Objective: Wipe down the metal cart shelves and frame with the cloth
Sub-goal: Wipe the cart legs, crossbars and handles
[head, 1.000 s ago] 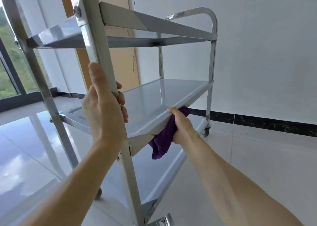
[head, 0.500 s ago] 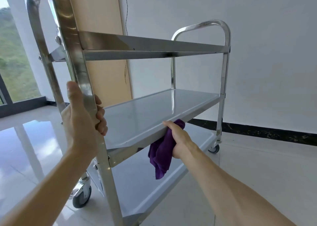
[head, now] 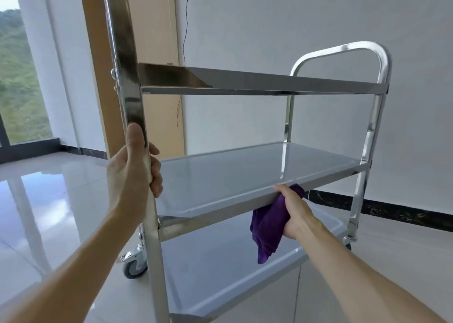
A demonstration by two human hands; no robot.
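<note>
A three-shelf stainless steel cart (head: 257, 175) on castors stands in front of me. My left hand (head: 133, 168) grips the near upright post (head: 130, 97) just above the middle shelf. My right hand (head: 293, 212) holds a purple cloth (head: 267, 232) against the front rim of the middle shelf, thumb on top of the rim, fingers underneath with the cloth. The loose end of the cloth hangs down over the bottom shelf (head: 220, 273). The top shelf (head: 269, 83) is seen nearly edge-on.
A white wall with a black skirting (head: 397, 212) runs behind the cart. A wooden door (head: 152, 40) and a dangling cable stand at the back left, a large window (head: 22, 82) farther left. Glossy floor tiles surround the cart; a castor (head: 133, 268) sits near my left forearm.
The view has dropped and pulled back, so the cart sits lower and farther right in frame. My right hand with the cloth has slid along the middle shelf rim toward the far end. Left hand keeps its grip.
</note>
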